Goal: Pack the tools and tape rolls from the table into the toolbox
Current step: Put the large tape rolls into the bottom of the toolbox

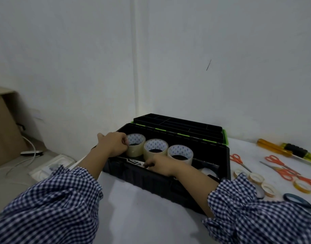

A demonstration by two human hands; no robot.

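Head view: a black ribbed-plastic toolbox [142,180] at frame centre holds three glossy clear tape rolls [155,144] in a row. Fingers of the left hand [114,145] curl round the leftmost roll [138,151]. The right hand [161,165] is curled at the front wall; cannot tell what it holds.

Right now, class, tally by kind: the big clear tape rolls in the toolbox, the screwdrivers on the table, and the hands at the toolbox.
Big clear tape rolls: 3
Screwdrivers: 2
Hands: 2
Total: 7

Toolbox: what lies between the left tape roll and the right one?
Another clear tape roll, standing in the row with them, shown in the head view.
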